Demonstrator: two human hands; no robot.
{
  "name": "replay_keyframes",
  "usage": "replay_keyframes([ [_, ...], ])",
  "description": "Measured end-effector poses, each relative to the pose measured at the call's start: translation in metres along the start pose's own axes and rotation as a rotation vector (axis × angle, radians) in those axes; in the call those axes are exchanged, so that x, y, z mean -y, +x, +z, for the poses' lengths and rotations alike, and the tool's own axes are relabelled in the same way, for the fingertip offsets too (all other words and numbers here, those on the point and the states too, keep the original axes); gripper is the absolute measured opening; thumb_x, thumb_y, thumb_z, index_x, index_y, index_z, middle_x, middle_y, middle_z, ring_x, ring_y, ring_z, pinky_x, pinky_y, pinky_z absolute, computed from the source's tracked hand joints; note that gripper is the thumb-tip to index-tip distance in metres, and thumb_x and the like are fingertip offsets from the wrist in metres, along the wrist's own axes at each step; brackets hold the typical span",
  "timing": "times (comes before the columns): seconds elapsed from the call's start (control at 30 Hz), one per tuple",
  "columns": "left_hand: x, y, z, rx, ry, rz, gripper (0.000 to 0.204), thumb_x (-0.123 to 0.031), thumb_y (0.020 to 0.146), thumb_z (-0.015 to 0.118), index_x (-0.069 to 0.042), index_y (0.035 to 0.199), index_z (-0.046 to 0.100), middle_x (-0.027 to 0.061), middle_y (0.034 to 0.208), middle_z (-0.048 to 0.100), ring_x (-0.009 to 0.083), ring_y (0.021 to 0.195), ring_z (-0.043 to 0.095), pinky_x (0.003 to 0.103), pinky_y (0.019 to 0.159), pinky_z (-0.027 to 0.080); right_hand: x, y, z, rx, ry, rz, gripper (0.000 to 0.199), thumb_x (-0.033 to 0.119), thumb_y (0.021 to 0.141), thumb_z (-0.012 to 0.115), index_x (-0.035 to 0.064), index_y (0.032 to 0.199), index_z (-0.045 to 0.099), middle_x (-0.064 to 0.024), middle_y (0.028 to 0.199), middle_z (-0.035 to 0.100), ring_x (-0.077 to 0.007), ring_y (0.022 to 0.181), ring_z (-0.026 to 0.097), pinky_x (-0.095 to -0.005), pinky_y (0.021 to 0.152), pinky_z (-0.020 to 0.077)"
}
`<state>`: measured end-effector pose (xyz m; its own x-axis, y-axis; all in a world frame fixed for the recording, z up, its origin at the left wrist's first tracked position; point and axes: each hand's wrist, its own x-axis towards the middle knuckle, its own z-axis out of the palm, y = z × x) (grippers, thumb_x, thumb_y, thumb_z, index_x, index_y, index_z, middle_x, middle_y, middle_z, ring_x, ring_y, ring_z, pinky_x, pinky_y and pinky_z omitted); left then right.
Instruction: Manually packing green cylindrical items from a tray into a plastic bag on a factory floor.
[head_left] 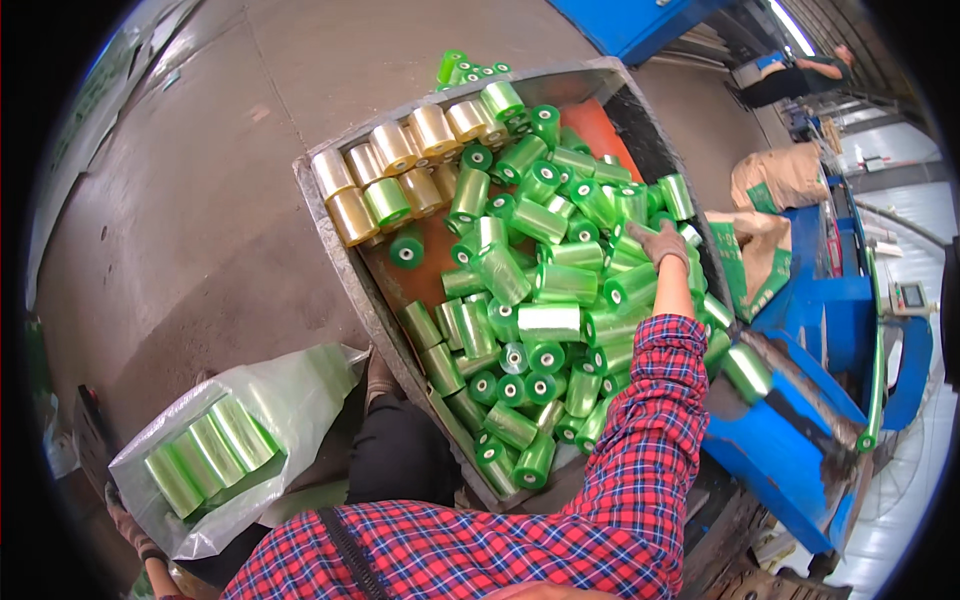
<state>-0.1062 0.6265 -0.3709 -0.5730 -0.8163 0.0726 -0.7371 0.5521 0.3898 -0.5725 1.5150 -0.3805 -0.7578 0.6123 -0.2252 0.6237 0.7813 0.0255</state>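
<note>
My right hand point(660, 245), in a brownish work glove, reaches over a large crate point(345, 255) and closes on a green film roll point(626, 241) at the right side of the heap; its fingers partly cover the roll. At the lower left my left hand point(128, 522), also gloved, grips the edge of a clear plastic bag point(300, 395); part of this hand is hidden by the bag. Several green film rolls point(210, 450) lie side by side inside the bag. Around my right hand, green rolls with white cores are piled at all angles, some upright, some tilted.
Yellowish film rolls point(394, 147) stand stacked along the crate's far left side. More green rolls point(470, 70) lie beyond its far edge. To the right are brown paper sacks point(757, 250), blue machinery point(765, 470) and a loose green roll point(746, 373). A person point(800, 80) is at the far right.
</note>
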Motion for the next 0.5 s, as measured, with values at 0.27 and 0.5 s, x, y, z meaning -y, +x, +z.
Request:
replay_keyframes([
  [0.27,0.015,0.002,-0.001,0.049,-0.167,-0.090,0.049,-0.007,0.078,0.057,-0.003,0.124,0.041,0.0095,0.120,0.048,0.0195,0.108,0.047,0.029,0.093,0.036,0.055,-0.009,0.026,-0.133,-0.046,0.252,0.087,0.059,0.059,0.067,0.0196,0.130,0.036,-0.0239,0.137,0.023,-0.0402,0.119,0.037,-0.0461,0.092,0.0386],
  [0.5,0.010,-0.006,-0.003,-0.025,-0.073,-0.050,0.046,-0.012,0.083,0.054,-0.003,0.126,0.041,0.0118,0.124,0.046,0.0211,0.113,0.045,0.028,0.098,0.032,0.069,-0.124,0.011,-0.253,-0.263,-0.213,0.083,0.055,0.057,0.071,0.0217,0.127,0.041,-0.0264,0.133,0.025,-0.0423,0.116,0.037,-0.0439,0.094,0.0373],
])
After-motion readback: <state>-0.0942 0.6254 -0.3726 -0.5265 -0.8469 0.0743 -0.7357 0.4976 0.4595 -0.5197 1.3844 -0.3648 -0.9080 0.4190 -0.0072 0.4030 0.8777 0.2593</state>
